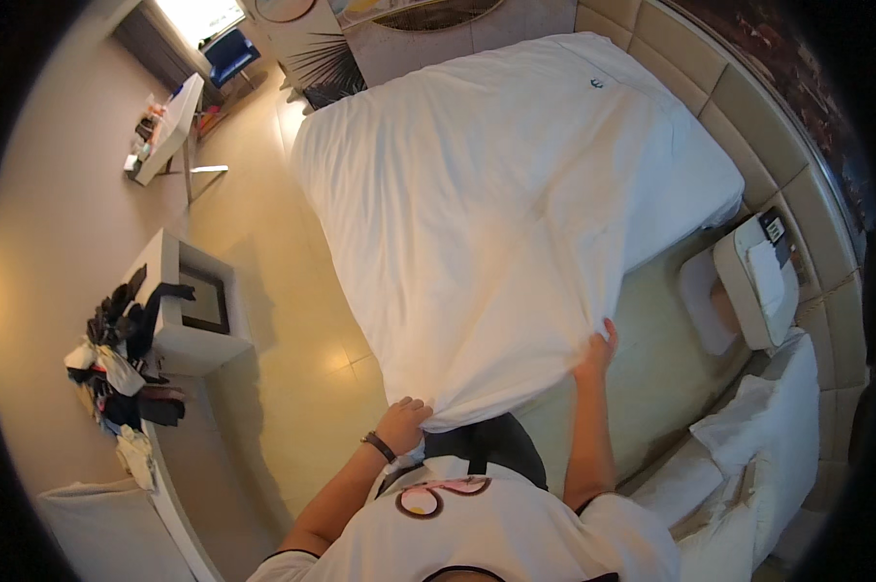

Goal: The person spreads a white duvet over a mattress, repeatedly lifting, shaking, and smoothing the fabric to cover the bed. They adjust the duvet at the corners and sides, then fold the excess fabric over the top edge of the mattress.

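Observation:
A large white duvet (477, 223) is spread over the bed, and its near end is pulled out toward me, hanging off the mattress. My left hand (404, 425), with a dark band at the wrist, is closed on the near left corner in front of my waist. Farther out on the right, my right hand (596, 354) grips the near right edge. Between the two hands the hem sags, and creases run from my right hand up across the cover. At the head end on the right, part of the white mattress (695, 179) shows beside the duvet.
A padded headboard (758, 136) lines the right wall. Beside the bed stands a white nightstand (758, 281); white bedding (768, 446) is heaped at the lower right. Clothes (123, 359) pile up near a white cabinet (195, 310) on the left. A blue chair (230, 56) stands far off.

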`<state>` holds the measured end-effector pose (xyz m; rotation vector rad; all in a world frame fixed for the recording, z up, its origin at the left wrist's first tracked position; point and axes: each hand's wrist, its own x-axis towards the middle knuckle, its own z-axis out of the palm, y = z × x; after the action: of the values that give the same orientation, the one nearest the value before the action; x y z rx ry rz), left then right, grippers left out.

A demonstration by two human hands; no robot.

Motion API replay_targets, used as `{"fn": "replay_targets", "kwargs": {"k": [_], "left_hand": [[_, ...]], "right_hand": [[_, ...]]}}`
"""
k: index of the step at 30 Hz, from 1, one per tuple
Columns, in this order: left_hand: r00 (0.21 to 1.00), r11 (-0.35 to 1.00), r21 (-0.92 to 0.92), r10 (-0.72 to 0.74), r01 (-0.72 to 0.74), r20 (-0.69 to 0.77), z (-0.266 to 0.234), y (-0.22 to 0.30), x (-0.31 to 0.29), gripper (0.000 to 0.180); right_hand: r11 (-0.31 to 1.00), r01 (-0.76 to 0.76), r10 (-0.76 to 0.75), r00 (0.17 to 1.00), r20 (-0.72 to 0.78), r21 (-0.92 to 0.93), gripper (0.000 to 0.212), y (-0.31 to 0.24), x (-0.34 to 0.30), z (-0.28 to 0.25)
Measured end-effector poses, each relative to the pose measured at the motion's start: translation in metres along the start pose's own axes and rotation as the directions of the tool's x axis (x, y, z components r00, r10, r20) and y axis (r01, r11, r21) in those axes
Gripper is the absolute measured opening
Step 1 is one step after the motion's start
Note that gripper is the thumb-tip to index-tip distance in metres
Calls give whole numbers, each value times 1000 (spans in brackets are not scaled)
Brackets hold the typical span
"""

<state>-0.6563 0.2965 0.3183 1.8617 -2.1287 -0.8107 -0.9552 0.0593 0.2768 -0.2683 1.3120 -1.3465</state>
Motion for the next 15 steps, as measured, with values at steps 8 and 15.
{"fn": "replay_targets", "kwargs": {"k": [8, 15], "left_hand": [[921, 637, -693, -71, 338, 384, 128, -84, 1, 27], [345, 224, -354, -878, 908, 332, 270, -165, -46, 49]], "right_hand": [[972, -201, 183, 973, -141, -123, 41, 29, 71, -154], [878, -386, 422, 904, 76, -283, 41, 4, 30, -70]]}}
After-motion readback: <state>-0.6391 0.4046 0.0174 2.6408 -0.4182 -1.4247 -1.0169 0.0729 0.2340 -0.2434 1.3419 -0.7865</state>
